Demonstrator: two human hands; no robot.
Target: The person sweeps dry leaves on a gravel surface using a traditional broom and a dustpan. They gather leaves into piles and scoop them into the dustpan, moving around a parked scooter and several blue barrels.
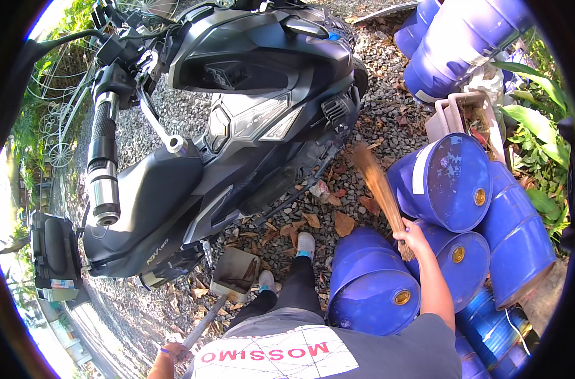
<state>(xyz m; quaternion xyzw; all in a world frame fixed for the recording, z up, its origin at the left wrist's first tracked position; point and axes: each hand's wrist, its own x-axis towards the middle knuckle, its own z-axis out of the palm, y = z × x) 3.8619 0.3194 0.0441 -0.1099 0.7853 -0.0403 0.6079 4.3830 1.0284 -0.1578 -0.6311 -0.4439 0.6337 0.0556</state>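
Note:
My right hand (413, 238) grips the bound end of a stick broom (378, 187), whose bristles point away from me over the gravel between a scooter and blue drums. Low at the left, my left hand (176, 351) is closed around the wooden handle of a long-handled dustpan (236, 270). The pan rests near my feet, beside the scooter's rear, and its inside looks dark and dirty. Dry brown leaves (344, 223) lie scattered on the gravel (316, 208) around my shoes, and a crumpled wrapper (319, 189) lies among them.
A dark scooter (268, 109) stands along my left, its handlebar grip (105, 128) jutting out. Several blue metal drums (372, 284) crowd my right side. Beyond them are beige plastic planters (458, 111), more drums (458, 47) and green plants (538, 123).

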